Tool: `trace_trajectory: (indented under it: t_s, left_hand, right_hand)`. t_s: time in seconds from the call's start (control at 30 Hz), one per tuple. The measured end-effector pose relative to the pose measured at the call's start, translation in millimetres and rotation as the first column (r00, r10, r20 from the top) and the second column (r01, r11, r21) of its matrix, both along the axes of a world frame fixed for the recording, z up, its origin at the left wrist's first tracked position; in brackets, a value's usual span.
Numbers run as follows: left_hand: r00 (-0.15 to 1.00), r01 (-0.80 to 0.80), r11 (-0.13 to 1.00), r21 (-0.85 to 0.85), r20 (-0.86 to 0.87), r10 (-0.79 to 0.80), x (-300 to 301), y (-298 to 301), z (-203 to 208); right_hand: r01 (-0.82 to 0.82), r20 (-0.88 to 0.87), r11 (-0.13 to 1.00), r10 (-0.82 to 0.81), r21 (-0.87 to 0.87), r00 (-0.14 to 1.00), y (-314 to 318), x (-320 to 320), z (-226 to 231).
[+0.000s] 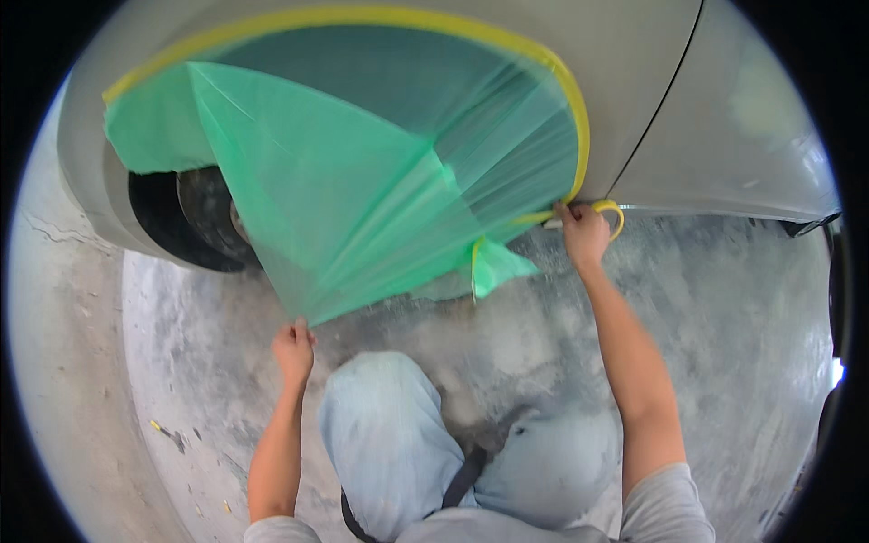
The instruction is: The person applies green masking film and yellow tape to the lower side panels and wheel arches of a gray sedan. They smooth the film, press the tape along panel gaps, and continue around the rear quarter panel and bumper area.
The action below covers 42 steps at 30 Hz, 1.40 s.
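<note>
Denim-clad knees (389,434) crouch nearest, above them the left hand (294,348) pinches shut on the lower corner of the green masking film (344,190), which looks feather-light, limp and tearable, best held by its edges, while the right hand (584,231) presses closed on the yellow tape (579,118) edging the grey car's wheel arch (615,54).

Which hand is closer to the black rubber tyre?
Left. The left hand pinches the green plastic sheet's lower corner, below the black rubber tyre. The right hand presses yellow tape far across the wheel arch.
</note>
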<state>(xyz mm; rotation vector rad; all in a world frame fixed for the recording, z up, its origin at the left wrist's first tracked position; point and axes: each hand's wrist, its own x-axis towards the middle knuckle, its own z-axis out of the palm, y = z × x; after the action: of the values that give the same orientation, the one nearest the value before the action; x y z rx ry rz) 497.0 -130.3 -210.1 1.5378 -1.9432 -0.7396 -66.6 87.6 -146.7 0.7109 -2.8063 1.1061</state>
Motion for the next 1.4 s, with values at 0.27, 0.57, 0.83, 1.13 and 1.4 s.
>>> trace_trajectory:
  t_s: [0.27, 0.57, 0.83, 1.13, 1.4]
  left_hand:
    - [0.937, 0.025, 0.992, 0.121, -0.348, 0.019, -9, 7, -37]
    - [0.964, -0.014, 0.999, -0.047, -0.267, 0.001, 2, 0, -16]
    - [0.976, -0.147, 0.967, -0.209, -0.188, 0.108, 32, -67, 21]
    - [0.945, -0.215, 0.862, -0.459, 0.126, 0.302, 193, -115, 96]
    - [0.833, -0.207, 0.858, -0.470, 0.374, 0.407, 256, -97, 157]
  right_hand:
    - [0.182, 0.683, 0.900, 0.156, -0.397, 0.714, -12, 50, -44]
    - [0.158, 0.720, 0.874, 0.263, -0.460, 0.643, -22, 78, -55]
    - [0.081, 0.591, 0.942, 0.135, -0.325, 0.796, -1, 17, -103]
    - [0.150, 0.634, 0.895, 0.171, -0.419, 0.754, -32, -7, -160]
    - [0.340, 0.730, 0.700, 0.379, -0.629, 0.569, -16, 38, -143]
